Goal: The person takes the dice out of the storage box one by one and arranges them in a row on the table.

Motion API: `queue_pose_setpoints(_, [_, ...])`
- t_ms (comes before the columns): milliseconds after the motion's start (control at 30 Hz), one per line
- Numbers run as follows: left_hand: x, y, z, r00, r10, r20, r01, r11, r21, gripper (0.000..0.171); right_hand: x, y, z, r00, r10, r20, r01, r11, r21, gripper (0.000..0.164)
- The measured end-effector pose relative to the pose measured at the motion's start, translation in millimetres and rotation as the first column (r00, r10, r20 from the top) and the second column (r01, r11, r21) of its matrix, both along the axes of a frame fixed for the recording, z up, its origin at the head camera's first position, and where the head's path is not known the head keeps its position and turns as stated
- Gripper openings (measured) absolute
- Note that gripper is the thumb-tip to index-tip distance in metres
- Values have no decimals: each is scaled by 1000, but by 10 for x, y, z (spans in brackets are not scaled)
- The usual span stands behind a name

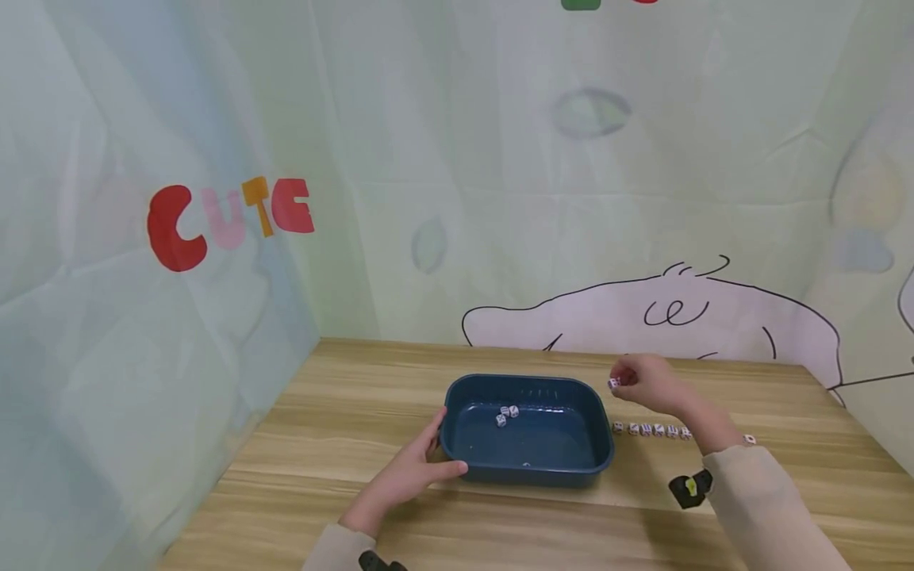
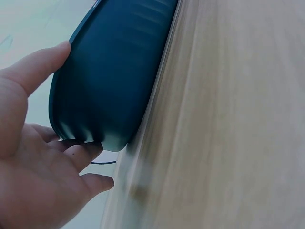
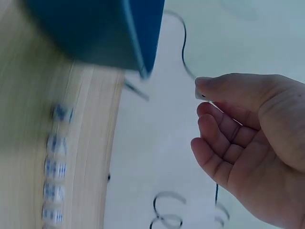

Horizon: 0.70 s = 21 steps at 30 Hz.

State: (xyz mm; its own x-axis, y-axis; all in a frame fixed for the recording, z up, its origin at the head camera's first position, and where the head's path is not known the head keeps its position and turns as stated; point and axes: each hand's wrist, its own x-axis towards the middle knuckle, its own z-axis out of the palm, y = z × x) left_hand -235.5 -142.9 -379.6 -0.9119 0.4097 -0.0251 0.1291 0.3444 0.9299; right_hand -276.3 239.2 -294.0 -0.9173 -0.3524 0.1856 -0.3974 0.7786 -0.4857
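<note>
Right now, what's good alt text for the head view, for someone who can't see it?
A right hand pinches a white die above a wooden table, while the left hand holds a dark blue tub with a few dice inside. A row of dice lies right of the tub.

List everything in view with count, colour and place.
Wood-grain table: one, light brown, underneath.
Deep rectangular tray: one, dark blue, on the table.
Small cubic dice: three, white with dark marks, inside the tray; pale speck by its near wall unclear.
Dice row: six visible, white, right of the tray; another die farther right.
Raised die: one, white, above the table.
Printed backdrop: one, pale green, behind the table.
CUTE letters: four, red, pink and orange, left backdrop.
Cartoon figure: one, whitish, rear backdrop.
Wrist devices: two, black, at two beige sleeves.
Left hand: one, bare, gripping the tray's left end.
Right hand: one, bare, pinching the raised die.
</note>
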Motion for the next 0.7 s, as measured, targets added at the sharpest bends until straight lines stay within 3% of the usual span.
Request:
queue_pose_setpoints(300, [7, -6, 9, 1000, 9, -3, -9, 1000, -22, 96, 125, 679, -44, 990, -118, 71, 118, 993, 8, 9])
queue_pose_setpoints(700, [-11, -43, 15, 1000, 13, -5, -14, 1000, -13, 96, 244, 1396, -137, 964, -228, 138, 213, 970, 117, 16])
